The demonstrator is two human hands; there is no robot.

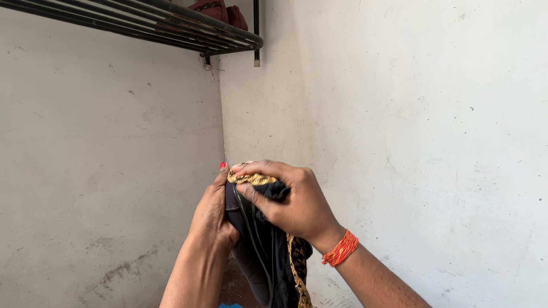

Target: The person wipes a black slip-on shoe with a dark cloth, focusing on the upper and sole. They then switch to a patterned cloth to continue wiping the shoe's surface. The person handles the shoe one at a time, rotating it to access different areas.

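Note:
Both my hands are raised in front of a white wall corner, gripping a black garment [268, 256] with a gold patterned border. My left hand [211, 211] clasps its left side, thumb up with a red-painted nail. My right hand [291, 199] is folded over the top of the cloth, fingers pinching the gold trim. A bunch of orange-red threads [341, 249] circles my right wrist. The rest of the garment hangs down between my forearms.
A dark metal bar shelf [171, 25] is fixed high on the left wall, with reddish-brown shoes [220, 11] on it. White, scuffed walls [411, 125] meet in a corner straight ahead. A strip of dark floor shows at the bottom.

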